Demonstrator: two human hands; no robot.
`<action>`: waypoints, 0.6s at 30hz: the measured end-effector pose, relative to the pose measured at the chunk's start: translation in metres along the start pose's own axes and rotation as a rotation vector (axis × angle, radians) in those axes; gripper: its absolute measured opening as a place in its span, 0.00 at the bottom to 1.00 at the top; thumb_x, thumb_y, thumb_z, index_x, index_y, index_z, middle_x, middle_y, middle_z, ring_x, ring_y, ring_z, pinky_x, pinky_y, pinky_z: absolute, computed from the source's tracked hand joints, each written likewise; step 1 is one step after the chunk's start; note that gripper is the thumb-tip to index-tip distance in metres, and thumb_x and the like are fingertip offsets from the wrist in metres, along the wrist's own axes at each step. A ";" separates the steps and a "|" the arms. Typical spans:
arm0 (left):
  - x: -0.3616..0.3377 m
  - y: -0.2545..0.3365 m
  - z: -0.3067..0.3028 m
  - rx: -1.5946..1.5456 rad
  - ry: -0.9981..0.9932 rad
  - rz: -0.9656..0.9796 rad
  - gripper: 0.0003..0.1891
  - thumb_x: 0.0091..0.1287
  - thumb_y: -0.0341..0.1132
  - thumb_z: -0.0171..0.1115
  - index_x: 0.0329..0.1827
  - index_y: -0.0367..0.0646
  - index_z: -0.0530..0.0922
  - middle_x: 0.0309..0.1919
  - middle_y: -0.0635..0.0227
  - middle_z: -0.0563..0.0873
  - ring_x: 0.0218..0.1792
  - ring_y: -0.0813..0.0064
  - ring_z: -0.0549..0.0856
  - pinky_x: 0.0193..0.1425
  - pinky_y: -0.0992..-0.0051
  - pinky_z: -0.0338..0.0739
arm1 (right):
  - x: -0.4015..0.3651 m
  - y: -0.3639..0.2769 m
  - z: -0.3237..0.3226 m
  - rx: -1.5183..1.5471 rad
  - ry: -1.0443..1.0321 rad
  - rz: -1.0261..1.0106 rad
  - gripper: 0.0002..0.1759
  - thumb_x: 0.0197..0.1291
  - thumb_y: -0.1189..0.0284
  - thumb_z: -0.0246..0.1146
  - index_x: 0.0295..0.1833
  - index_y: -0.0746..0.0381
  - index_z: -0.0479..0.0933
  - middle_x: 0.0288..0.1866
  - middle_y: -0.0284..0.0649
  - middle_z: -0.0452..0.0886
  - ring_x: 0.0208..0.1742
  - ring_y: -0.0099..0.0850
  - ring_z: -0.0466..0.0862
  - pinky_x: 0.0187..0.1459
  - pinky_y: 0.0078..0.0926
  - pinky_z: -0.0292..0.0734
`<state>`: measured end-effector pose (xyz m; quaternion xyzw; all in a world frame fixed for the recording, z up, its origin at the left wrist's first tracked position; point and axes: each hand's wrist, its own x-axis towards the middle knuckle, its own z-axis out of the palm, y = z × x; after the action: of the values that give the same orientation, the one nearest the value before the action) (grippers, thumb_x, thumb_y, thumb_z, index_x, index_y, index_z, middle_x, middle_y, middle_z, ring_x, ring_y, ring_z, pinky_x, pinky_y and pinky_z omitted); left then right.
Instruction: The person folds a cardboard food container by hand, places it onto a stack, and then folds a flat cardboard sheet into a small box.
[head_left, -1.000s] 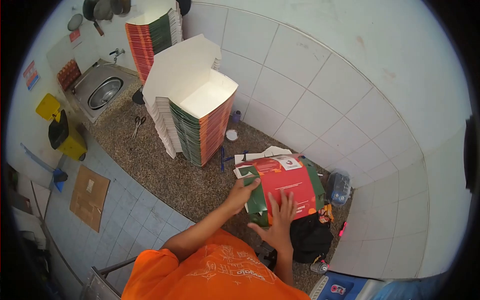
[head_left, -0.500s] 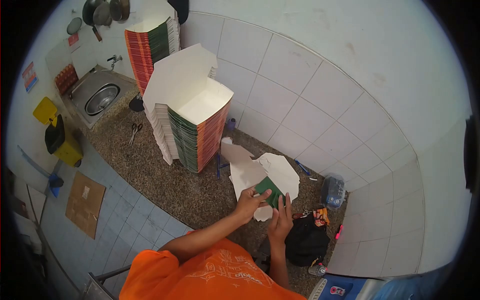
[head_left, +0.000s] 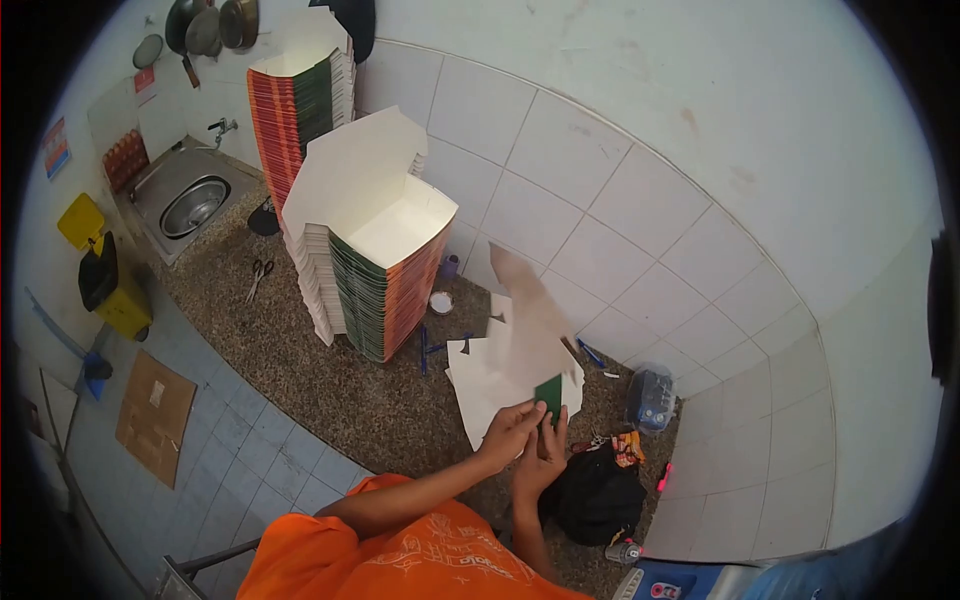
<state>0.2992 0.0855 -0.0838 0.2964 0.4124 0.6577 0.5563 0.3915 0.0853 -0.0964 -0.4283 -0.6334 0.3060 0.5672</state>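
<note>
A flat cardboard food-box blank (head_left: 532,305) is held up over the counter, its far end blurred by motion. Its green panel (head_left: 548,391) faces me at the near end. My left hand (head_left: 508,438) pinches the edge of that panel between thumb and fingers. Just to the right, my right hand (head_left: 537,470) has its fingers closed on the lower part of the same panel. Beneath lie more flat white blanks (head_left: 475,395). A tall stack of nested, formed boxes (head_left: 410,290), green and orange-red outside and white inside, stands left of my hands.
A second box stack (head_left: 290,110) rises behind the first. Scissors (head_left: 260,280), blue pens (head_left: 424,350) and a small white-topped container (head_left: 441,302) lie on the granite counter (head_left: 290,365). At right are a clear plastic container (head_left: 652,398) and a black bag (head_left: 598,490). A tiled wall bounds the counter.
The blank has swung upright and to the right, and its green panel looks narrower. Both hands have drawn closer together, still on the panel. The whole view has shifted slightly.
</note>
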 end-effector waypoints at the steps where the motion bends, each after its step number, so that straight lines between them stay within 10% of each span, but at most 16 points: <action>1: -0.003 0.005 0.004 0.041 0.000 0.081 0.18 0.83 0.44 0.55 0.54 0.38 0.85 0.32 0.77 0.84 0.32 0.87 0.79 0.36 0.80 0.75 | 0.001 0.003 -0.003 -0.001 -0.005 -0.003 0.19 0.74 0.71 0.64 0.64 0.69 0.82 0.78 0.58 0.70 0.70 0.48 0.81 0.57 0.34 0.84; 3: 0.000 -0.002 -0.002 0.162 0.025 0.268 0.18 0.83 0.41 0.54 0.56 0.32 0.83 0.30 0.72 0.86 0.33 0.85 0.80 0.36 0.76 0.76 | 0.005 0.008 -0.013 0.421 -0.008 0.265 0.25 0.82 0.56 0.54 0.64 0.67 0.82 0.71 0.50 0.76 0.56 0.38 0.87 0.48 0.32 0.87; 6: -0.013 0.026 -0.029 0.440 -0.015 0.141 0.17 0.83 0.40 0.54 0.54 0.33 0.84 0.29 0.68 0.86 0.33 0.85 0.81 0.38 0.74 0.77 | 0.016 -0.014 -0.029 0.257 -0.112 0.224 0.33 0.82 0.46 0.45 0.61 0.65 0.82 0.58 0.44 0.77 0.42 0.31 0.83 0.43 0.31 0.86; 10: -0.039 0.015 -0.058 0.490 -0.218 0.087 0.15 0.81 0.38 0.55 0.50 0.34 0.85 0.26 0.64 0.86 0.29 0.82 0.81 0.36 0.74 0.76 | 0.020 0.021 -0.035 -0.300 -0.226 -0.160 0.18 0.79 0.61 0.57 0.58 0.64 0.84 0.47 0.37 0.80 0.37 0.24 0.80 0.30 0.20 0.77; 12: -0.052 0.027 -0.072 0.583 -0.237 0.060 0.14 0.80 0.37 0.56 0.49 0.35 0.86 0.25 0.62 0.85 0.28 0.79 0.82 0.36 0.73 0.77 | 0.016 0.015 -0.039 -0.208 -0.348 -0.031 0.14 0.74 0.67 0.63 0.56 0.64 0.85 0.43 0.34 0.80 0.39 0.19 0.80 0.30 0.16 0.72; 14: -0.060 0.023 -0.084 0.641 -0.213 -0.064 0.12 0.80 0.34 0.55 0.53 0.37 0.83 0.34 0.62 0.88 0.35 0.80 0.84 0.41 0.72 0.77 | 0.018 -0.013 -0.050 0.014 -0.774 0.573 0.13 0.71 0.68 0.68 0.55 0.64 0.86 0.43 0.32 0.79 0.41 0.19 0.80 0.35 0.18 0.73; 18: -0.073 0.025 -0.081 0.861 -0.102 0.048 0.11 0.80 0.32 0.54 0.59 0.41 0.79 0.35 0.57 0.88 0.36 0.75 0.85 0.41 0.70 0.78 | 0.014 -0.017 -0.042 0.178 -0.888 0.391 0.16 0.62 0.72 0.76 0.54 0.62 0.87 0.43 0.32 0.78 0.38 0.19 0.77 0.38 0.19 0.71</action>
<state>0.2330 -0.0040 -0.0964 0.5428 0.6143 0.4230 0.3862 0.4295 0.0865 -0.0682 -0.3174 -0.6932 0.6125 0.2088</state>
